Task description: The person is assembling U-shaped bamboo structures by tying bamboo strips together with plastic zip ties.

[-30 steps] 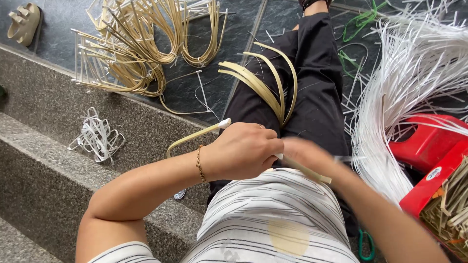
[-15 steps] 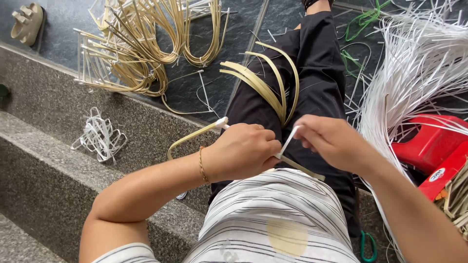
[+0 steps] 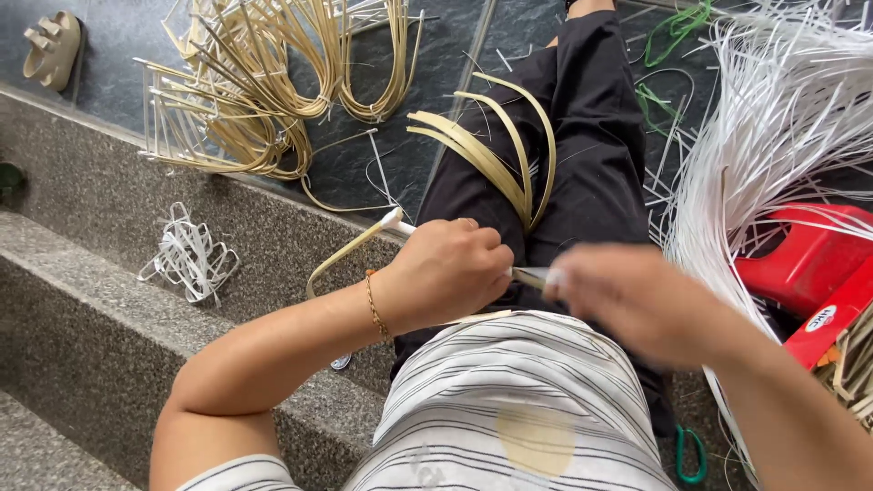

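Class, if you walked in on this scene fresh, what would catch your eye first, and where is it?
The left hand and blurred right hand meet at centre over the lap, gripping a bent tan strip. A big spray of white strips fans out at right; looped tan strips lie piled at upper left.

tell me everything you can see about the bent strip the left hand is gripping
The bent strip is a thin, flat, pale tan band that looks like split bamboo or cane. It arcs out to the left from the closed left hand in a loop over the stone step, and a white-wrapped end sticks out above the knuckles. A short length emerges on the fist's other side toward the right hand, which is blurred, so contact there is unclear.
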